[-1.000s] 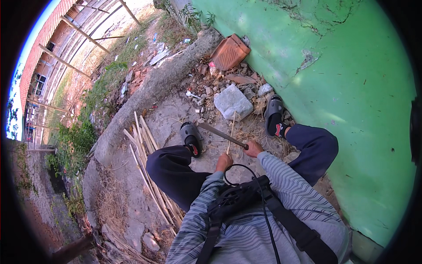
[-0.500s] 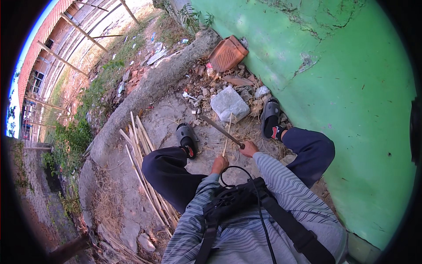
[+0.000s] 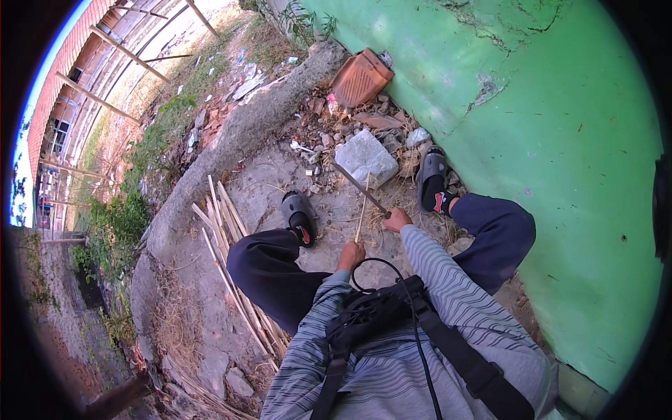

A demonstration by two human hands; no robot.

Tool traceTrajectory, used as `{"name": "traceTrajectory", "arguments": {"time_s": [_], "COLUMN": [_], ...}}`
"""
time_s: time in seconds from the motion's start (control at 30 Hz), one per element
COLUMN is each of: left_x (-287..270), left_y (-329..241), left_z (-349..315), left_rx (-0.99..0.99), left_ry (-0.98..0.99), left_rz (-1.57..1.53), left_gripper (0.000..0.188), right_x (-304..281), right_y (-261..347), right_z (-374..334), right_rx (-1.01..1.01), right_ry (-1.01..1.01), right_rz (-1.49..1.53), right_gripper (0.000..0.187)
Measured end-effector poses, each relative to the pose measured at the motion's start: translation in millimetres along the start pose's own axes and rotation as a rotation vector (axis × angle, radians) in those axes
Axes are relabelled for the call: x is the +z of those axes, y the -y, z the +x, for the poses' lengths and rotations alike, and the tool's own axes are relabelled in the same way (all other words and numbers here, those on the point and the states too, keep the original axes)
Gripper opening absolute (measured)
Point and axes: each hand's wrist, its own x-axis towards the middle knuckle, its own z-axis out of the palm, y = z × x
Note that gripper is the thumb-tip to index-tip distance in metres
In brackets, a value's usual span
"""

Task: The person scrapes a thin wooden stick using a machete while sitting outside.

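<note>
My left hand (image 3: 350, 255) is closed round the near end of a thin pale bamboo strip (image 3: 360, 224). The strip points away from me, its far end at the near edge of a whitish stone block (image 3: 365, 157). In my right hand (image 3: 397, 219) is the handle of a long knife (image 3: 355, 185) with a dark, narrow blade. The blade slants to the far left and crosses the strip near its far end; whether they touch I cannot tell. Both hands are between my spread knees.
A bundle of split bamboo strips (image 3: 227, 234) lies left of my left leg. Rubble and an orange roof tile (image 3: 362, 77) lie beyond the block. A green wall (image 3: 560, 175) stands close on the right; a low concrete ridge (image 3: 231, 140) curves round the left.
My right hand and the knife have moved away from me along the strip, and the blade tip is farther right. The left hand has shifted only slightly.
</note>
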Motion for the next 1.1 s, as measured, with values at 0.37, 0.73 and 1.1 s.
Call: {"name": "traceTrajectory", "arguments": {"time_s": [0.37, 0.73, 1.1], "left_x": [6, -3, -25], "left_y": [11, 13, -12], "left_z": [2, 0, -14], "left_rx": [0.031, -0.054, -0.055], "left_ry": [-0.001, 0.108, 0.195], "left_rz": [-0.027, 0.054, -0.060], "left_gripper": [0.049, 0.046, 0.046], "right_x": [7, -9, -9], "right_y": [-12, -7, -9], "right_z": [-8, -28, -33], "right_rx": [-0.090, -0.170, -0.137], "right_ry": [0.060, 0.175, 0.085], "right_rz": [-0.076, -0.073, -0.007], "right_gripper": [0.036, 0.031, 0.033]}}
